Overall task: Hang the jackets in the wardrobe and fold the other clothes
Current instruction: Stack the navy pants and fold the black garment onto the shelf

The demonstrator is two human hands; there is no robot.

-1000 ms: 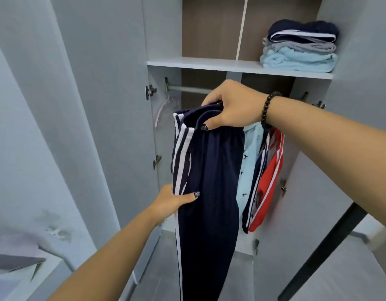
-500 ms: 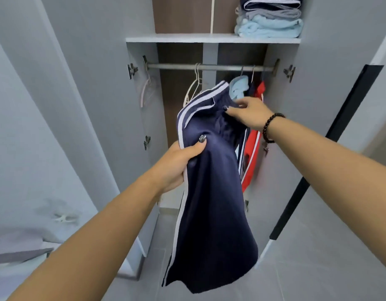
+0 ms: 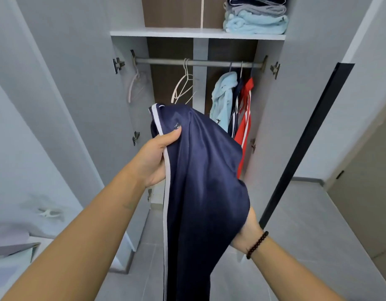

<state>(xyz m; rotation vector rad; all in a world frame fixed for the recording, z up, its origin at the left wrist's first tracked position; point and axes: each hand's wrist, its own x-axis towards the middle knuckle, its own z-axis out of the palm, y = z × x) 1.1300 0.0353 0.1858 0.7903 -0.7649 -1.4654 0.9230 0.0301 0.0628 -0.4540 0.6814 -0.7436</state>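
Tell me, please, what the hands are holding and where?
Navy trousers: left hand grips the white-striped side edge near the top; right hand holds the opposite edge lower down.

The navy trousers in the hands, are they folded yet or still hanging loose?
Hanging loose: the navy trousers drape down from the left hand, with the right hand gripping lower cloth. No finished fold shows.

Both forearms were bare, with no sleeves in view; the left hand (image 3: 154,158) had a dark painted thumbnail, and the right hand (image 3: 247,232) wore a dark beaded bracelet (image 3: 257,244) at the wrist
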